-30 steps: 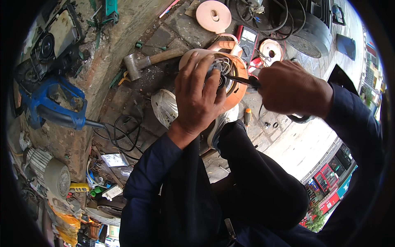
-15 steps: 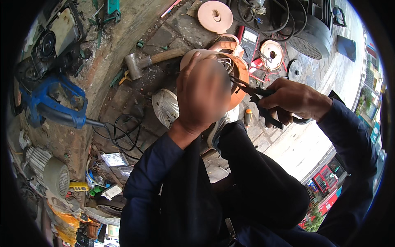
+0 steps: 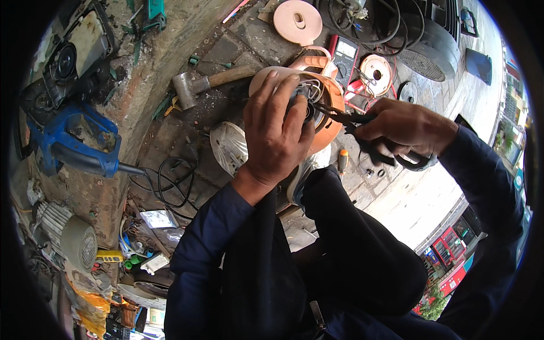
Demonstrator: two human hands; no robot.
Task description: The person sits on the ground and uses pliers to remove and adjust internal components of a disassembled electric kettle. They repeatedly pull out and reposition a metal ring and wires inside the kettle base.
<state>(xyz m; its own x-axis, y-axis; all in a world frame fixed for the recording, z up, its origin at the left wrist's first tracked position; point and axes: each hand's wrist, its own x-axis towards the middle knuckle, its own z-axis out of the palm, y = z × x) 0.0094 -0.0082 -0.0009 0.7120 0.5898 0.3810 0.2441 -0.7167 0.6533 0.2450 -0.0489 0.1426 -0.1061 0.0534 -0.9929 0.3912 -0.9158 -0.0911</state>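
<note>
My left hand (image 3: pixel 275 130) is curled over a dark round part (image 3: pixel 300 93) at the mouth of an orange-pink plastic housing (image 3: pixel 334 96). Its fingertips lie along the top of that part; the thumb is hidden. Thin pale wires (image 3: pixel 313 86) loop inside the housing. From the right, my right hand (image 3: pixel 405 131) grips a pair of pliers (image 3: pixel 339 117) by dark handles. The jaws reach into the housing beside the dark part; I cannot tell whether they pinch anything. One handle loop shows below the right fingers.
A mallet (image 3: pixel 195 90) lies at the left. Beyond the housing are a pink lid (image 3: pixel 281 20), a red multimeter (image 3: pixel 344 54) and a large grey motor (image 3: pixel 433 56). A screwdriver (image 3: pixel 343 161) lies near my shoe. A blue power tool (image 3: pixel 79 141) rests on the left ledge.
My right hand and the pliers have shifted slightly, and the handle loop now shows more. My left hand stays in nearly the same place over the dark part.
</note>
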